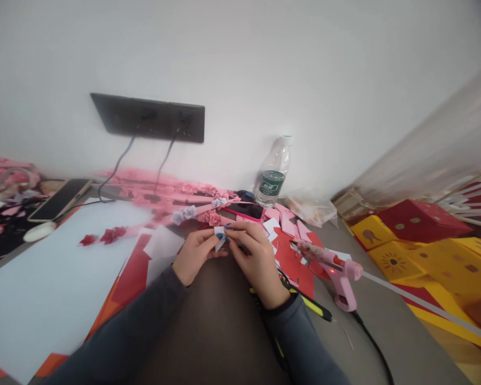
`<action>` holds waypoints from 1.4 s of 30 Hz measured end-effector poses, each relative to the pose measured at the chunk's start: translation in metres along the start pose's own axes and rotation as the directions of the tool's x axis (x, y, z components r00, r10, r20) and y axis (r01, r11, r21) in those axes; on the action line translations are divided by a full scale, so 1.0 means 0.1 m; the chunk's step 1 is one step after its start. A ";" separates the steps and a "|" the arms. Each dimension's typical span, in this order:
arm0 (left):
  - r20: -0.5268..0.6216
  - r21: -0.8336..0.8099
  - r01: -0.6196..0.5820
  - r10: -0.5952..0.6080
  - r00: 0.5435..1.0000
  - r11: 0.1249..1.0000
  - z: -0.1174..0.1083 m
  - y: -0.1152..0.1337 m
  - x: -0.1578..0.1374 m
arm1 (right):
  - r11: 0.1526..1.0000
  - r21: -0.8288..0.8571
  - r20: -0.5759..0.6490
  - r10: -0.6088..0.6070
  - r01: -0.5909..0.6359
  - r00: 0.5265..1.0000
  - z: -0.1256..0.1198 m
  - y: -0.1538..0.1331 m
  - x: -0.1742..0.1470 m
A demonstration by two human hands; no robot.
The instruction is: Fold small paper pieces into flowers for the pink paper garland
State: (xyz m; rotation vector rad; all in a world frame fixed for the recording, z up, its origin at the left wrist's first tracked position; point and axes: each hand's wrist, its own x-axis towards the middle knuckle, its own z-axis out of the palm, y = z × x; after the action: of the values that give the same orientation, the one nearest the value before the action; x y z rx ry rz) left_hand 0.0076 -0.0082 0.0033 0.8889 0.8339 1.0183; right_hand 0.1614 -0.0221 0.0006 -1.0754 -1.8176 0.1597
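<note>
Between my two hands is a small folded piece of white paper (pixel 220 245), held just above the table in the middle of the view. My left hand (pixel 193 258) pinches its left side between thumb and fingers. From the other side, my right hand (pixel 260 262) grips the paper's right edge, fingertips nearly meeting the left thumb. Just beyond lie paper-flower branches with white flowers (pixel 183 214) and pink flowers (pixel 210 218). Under and beside my right wrist is a black and yellow-green tool (pixel 310 306), partly hidden by the arm.
A pink glue gun (pixel 339 272), its light lit and cord trailing, lies right of red paper scraps (pixel 300 278). Behind stand a water bottle (pixel 273 174) and a phone (pixel 246 210). White sheets (pixel 64 267) cover the left side; yellow and red boxes (pixel 417 256) sit at right.
</note>
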 end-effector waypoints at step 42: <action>0.251 0.641 -0.381 0.287 0.924 0.666 -0.06 0.07 -0.07 | 0.827 0.424 0.370 0.213 -0.369 0.904 -0.07 -0.08 0.04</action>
State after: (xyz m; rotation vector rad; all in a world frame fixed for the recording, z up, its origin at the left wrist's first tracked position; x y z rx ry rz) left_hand -0.0019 -0.0122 0.0081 1.7883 0.9713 0.9536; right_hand 0.1616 -0.0263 0.0105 -0.9916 -1.7264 0.9742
